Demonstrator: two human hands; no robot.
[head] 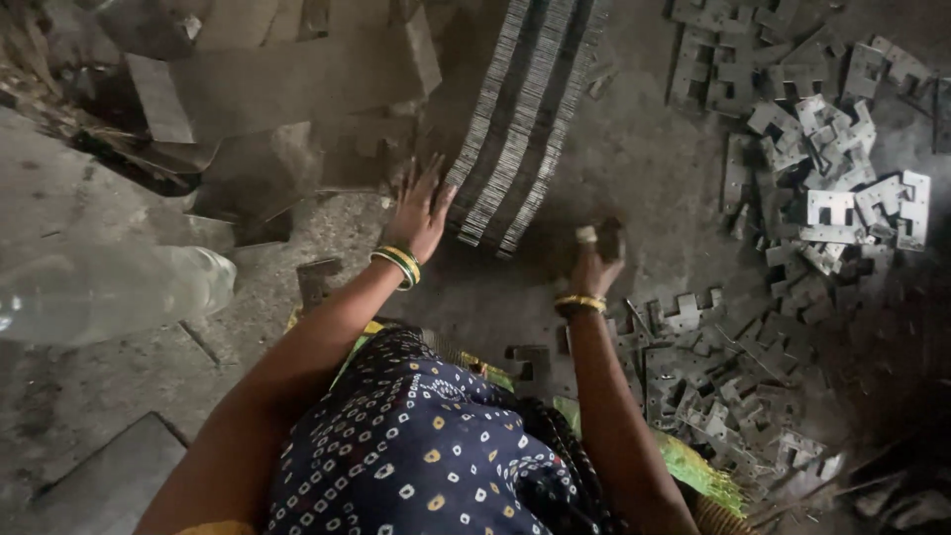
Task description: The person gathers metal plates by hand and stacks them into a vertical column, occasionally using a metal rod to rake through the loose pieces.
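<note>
left hand [421, 210] flat, fingers spread, resting against the near end of the long rows of stacked thin grey metal plates [520, 119] on the dusty concrete floor [634, 168]. right hand [594, 266] closed around a small dark notched metal plate [606, 238], just right of the rows. loose pile of grey stamped metal brackets [792, 258] further right.

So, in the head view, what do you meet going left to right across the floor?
Clear plastic bottle → left hand → rows of stacked metal plates → right hand holding a small dark piece → heap of loose stamped metal plates.
</note>
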